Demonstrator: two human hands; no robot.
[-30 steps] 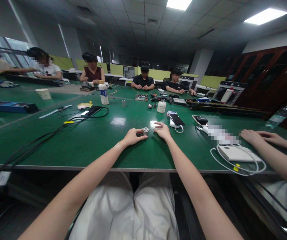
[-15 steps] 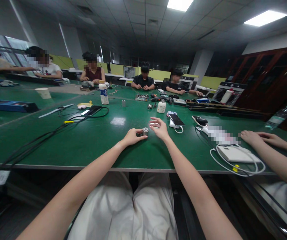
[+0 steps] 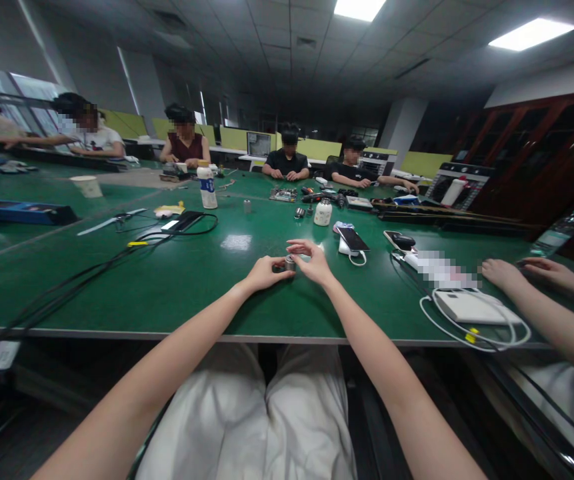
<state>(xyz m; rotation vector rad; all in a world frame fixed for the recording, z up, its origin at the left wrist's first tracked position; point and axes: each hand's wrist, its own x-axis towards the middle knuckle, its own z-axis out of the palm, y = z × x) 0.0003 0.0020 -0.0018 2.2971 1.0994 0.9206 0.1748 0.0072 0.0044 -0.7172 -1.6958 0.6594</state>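
A small silvery metal cylinder [image 3: 291,264] stands upright on the green table [image 3: 167,287], in front of me. My left hand [image 3: 267,272] is closed round its left side, the thumb along the near side. From the right, my right hand [image 3: 311,261] reaches over the cylinder's top, its thumb and fingers at the upper edge. The fingers partly cover the top, so whether they pinch a small part there is hidden. Farther off stands a similar metal cylinder [image 3: 247,206].
Beyond my hands are a white jar [image 3: 323,213], a phone [image 3: 353,239] and a bottle [image 3: 207,187]. Black cables [image 3: 101,265] run across the left. At right lie a white box [image 3: 474,308] with cables and another person's hands [image 3: 504,275]. More people sit opposite.
My right hand has moved left, from beside the cylinder to over its top, and its fingers have drawn together. My left hand keeps its hold. The neighbour's far hand at right has shifted slightly.
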